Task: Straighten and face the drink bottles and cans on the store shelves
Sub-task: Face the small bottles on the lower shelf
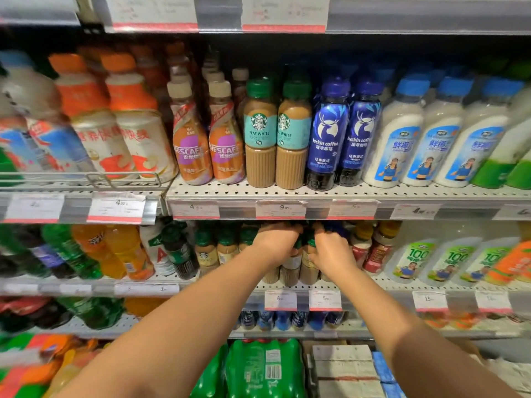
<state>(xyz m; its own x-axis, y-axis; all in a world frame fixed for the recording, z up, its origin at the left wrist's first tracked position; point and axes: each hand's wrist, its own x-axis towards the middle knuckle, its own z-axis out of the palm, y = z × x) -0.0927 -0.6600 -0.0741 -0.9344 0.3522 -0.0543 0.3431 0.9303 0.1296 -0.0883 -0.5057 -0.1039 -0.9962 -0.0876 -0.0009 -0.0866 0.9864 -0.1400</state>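
On the second shelf down, my left hand (276, 242) grips the top of a brown coffee bottle (290, 268) with a green cap. Beside it, my right hand (330, 249) grips the top of the neighbouring coffee bottle (309, 271). Both hands reach in under the shelf edge (287, 209), and their fingertips are hidden in the shadow there. More green-capped coffee bottles (205, 251) stand to the left. On the shelf above, Starbucks Flat White bottles (260, 133) and blue Luckin coffee bottles (324, 133) stand upright with labels forward.
Nescafe bottles (191, 145) and orange-capped bottles (86, 119) stand at upper left, white coconut milk bottles (396, 139) at upper right. Orange soda (120, 251) and red-labelled bottles (376, 251) flank my hands. Green shrink-wrapped packs (264, 369) and cartons (344, 366) sit below.
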